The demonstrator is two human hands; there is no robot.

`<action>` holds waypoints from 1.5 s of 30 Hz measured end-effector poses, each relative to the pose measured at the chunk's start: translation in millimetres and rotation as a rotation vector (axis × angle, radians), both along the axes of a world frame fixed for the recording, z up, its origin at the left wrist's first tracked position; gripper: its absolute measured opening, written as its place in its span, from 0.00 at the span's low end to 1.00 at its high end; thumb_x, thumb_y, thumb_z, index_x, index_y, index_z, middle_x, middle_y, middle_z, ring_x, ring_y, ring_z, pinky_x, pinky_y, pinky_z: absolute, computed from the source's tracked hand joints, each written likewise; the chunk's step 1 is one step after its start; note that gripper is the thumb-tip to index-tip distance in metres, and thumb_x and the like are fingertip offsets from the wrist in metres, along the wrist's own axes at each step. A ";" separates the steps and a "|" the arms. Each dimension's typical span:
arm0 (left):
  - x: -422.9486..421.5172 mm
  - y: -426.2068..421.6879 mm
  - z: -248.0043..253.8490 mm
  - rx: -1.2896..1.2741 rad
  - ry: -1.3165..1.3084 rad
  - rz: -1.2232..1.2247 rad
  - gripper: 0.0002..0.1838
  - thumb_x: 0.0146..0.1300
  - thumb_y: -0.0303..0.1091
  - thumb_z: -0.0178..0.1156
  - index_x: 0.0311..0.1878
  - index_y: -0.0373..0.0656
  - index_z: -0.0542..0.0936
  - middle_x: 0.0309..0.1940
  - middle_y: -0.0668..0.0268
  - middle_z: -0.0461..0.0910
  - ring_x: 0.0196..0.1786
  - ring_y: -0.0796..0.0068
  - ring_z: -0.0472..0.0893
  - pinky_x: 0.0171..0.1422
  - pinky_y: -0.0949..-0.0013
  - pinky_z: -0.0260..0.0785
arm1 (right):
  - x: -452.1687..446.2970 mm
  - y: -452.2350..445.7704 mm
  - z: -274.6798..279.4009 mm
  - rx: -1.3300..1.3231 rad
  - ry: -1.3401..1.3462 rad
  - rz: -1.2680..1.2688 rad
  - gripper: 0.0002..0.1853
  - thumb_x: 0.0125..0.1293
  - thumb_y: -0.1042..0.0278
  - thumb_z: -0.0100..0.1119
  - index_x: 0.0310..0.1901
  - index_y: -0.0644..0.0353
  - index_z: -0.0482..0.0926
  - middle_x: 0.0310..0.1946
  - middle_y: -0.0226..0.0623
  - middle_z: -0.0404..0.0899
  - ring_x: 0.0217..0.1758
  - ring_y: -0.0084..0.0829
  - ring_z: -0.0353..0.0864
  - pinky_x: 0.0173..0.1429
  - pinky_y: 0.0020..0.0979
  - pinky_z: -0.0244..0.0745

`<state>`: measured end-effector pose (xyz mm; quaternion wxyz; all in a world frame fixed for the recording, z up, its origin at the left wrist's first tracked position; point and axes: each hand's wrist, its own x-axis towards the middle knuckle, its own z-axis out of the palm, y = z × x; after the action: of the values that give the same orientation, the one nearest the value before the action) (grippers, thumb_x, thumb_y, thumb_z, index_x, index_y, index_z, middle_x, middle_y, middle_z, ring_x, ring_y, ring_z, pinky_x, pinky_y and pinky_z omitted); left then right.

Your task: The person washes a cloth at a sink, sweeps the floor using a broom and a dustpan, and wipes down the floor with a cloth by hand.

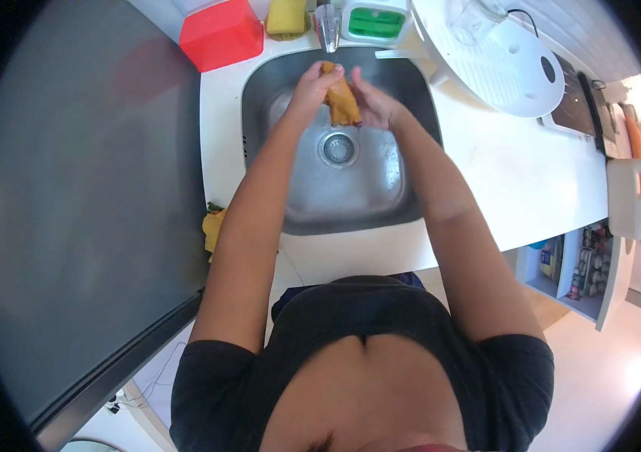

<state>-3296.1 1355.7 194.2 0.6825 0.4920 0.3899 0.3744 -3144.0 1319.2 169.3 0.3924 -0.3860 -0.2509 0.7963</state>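
Over the back half of the metal sink [313, 203], just below the tap [327, 29], an orange-yellow cloth [344, 104] hangs bunched up. My left hand [311, 92] is closed on its upper end, with the fingers wrapped round it. On the cloth's right side is my right hand [374, 102], its fingers apart and its palm turned toward the cloth, close beside it. The round drain [338, 149] shows below the cloth's lower end.
Behind the sink are a red container [222, 35], a yellow sponge [286, 16] and a white holder with a green part [377, 23]. A white drying rack [512, 68] with a glass jar stands at the back right. An open drawer [580, 267] lies lower right.
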 end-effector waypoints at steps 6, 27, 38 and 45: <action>10.7 -12.2 15.3 0.139 0.084 -0.302 0.14 0.58 0.35 0.58 0.42 0.36 0.71 0.42 0.62 0.76 0.46 0.74 0.75 0.51 0.71 0.66 | -21.9 -43.4 2.2 0.160 -0.001 0.077 0.20 0.61 0.55 0.58 0.48 0.59 0.71 0.39 0.33 0.76 0.38 0.23 0.78 0.29 0.19 0.75; 39.1 -61.9 11.2 0.281 0.349 0.002 0.21 0.66 0.46 0.47 0.27 0.37 0.76 0.14 0.70 0.68 0.18 0.82 0.67 0.22 0.73 0.62 | -58.0 -72.5 -26.8 0.505 -0.980 -0.240 0.17 0.60 0.60 0.46 0.41 0.64 0.77 0.40 0.54 0.78 0.46 0.51 0.76 0.48 0.43 0.69; 27.0 -67.2 -1.8 0.531 0.523 0.088 0.25 0.66 0.50 0.42 0.25 0.37 0.74 0.17 0.59 0.73 0.21 0.65 0.72 0.30 0.63 0.65 | -72.0 -89.3 -13.1 0.459 -1.169 -0.120 0.20 0.59 0.55 0.46 0.41 0.64 0.77 0.41 0.57 0.77 0.47 0.54 0.76 0.49 0.46 0.69; 14.1 -71.4 -14.7 0.684 0.674 0.069 0.25 0.66 0.52 0.42 0.28 0.38 0.74 0.19 0.59 0.74 0.26 0.62 0.75 0.35 0.60 0.66 | -77.1 -93.7 -20.9 0.377 -1.186 -0.013 0.20 0.59 0.54 0.47 0.43 0.63 0.76 0.43 0.54 0.77 0.48 0.51 0.75 0.51 0.44 0.68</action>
<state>-3282.0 1284.3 179.5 0.3046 0.7690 0.4598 0.3232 -3221.0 1225.4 148.3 0.2523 -0.6882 -0.5600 0.3861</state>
